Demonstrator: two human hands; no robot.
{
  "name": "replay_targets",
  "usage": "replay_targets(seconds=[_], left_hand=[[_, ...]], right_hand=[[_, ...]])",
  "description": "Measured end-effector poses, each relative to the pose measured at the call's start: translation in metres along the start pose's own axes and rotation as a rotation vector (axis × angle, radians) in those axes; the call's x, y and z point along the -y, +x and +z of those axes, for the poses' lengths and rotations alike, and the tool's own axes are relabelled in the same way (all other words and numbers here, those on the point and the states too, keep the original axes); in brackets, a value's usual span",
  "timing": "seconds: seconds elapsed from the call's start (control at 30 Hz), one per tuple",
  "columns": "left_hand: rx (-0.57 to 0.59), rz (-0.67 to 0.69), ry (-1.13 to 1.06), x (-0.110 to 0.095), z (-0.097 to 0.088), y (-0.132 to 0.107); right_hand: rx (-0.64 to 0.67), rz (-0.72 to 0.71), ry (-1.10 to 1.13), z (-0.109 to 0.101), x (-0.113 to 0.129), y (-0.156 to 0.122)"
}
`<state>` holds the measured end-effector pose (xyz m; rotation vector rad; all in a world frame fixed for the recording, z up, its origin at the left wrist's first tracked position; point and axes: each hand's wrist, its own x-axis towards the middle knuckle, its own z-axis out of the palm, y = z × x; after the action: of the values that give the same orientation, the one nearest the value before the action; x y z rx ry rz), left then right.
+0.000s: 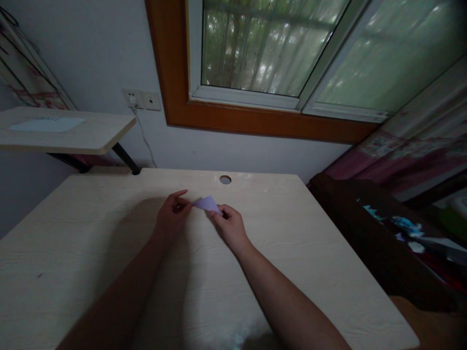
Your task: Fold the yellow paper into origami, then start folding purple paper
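Note:
A small piece of purple paper (207, 203), folded into a triangle, is stretched between my two hands over the far half of the table. My left hand (174, 211) pinches its left corner between thumb and fingertip, with another finger lifted away. On the other side, my right hand (230, 224) grips the right corner between thumb and curled fingers. The paper's upper point faces the wall. Whether its lower edge touches the tabletop, I cannot tell.
The pale wooden table (226, 272) has a round cable hole (225, 180) near its back edge. At the back left a raised shelf (65, 131) bears a white sheet (47, 124). A dark wooden piece of furniture (357, 233) with assorted items stands right of the table.

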<state>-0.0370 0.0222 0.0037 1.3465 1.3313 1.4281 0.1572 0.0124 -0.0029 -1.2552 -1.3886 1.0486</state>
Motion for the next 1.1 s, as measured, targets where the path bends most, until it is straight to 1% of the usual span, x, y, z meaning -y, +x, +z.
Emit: replay_targets(seconds=[0.13, 0.2, 0.27, 0.33, 0.4, 0.47, 0.57, 0.67, 0.83, 0.97, 1.1], left_hand=[[-0.115, -0.017, -0.014, 0.0017, -0.0058, 0.0027], [-0.132, -0.016, -0.024, 0.003, -0.0068, 0.0029], [-0.094, -0.01, -0.028, 0.0025, -0.0059, 0.0021], [-0.003, -0.009, 0.009, 0.001, -0.0042, 0.0008], [0.103, -0.022, 0.082, -0.0003, -0.0028, -0.0004], [0.181, -0.026, 0.171, -0.0002, -0.0022, -0.0014], [0.243, 0.026, 0.305, 0.0014, -0.002, -0.0026], [0.297, 0.104, 0.388, 0.0015, -0.0012, -0.0039], [0.339, 0.175, 0.48, -0.0014, 0.0, -0.0051], [0.353, 0.173, 0.527, -0.0001, 0.0002, -0.0057], [0.332, 0.162, 0.543, 0.0004, 0.0001, -0.0068]], right_hand=[[-0.024, 0.024, 0.077, -0.0006, 0.0012, 0.0011], [-0.023, 0.02, 0.088, -0.0006, 0.0021, 0.0014], [-0.014, 0.014, 0.078, -0.0003, 0.002, 0.0014], [0.0, 0.002, 0.056, 0.0001, 0.0008, 0.0013], [0.023, -0.023, 0.019, 0.0003, -0.0007, 0.001], [0.051, -0.064, -0.036, 0.0002, -0.0016, 0.0006], [0.072, -0.123, -0.12, -0.0003, -0.0006, -0.0003], [0.094, -0.17, -0.168, -0.0002, 0.0014, -0.0013], [0.117, -0.244, -0.262, 0.0004, 0.0025, -0.0017], [0.104, -0.266, -0.304, 0.0008, 0.0029, -0.0023], [0.077, -0.284, -0.322, 0.0008, 0.0041, -0.0038]])
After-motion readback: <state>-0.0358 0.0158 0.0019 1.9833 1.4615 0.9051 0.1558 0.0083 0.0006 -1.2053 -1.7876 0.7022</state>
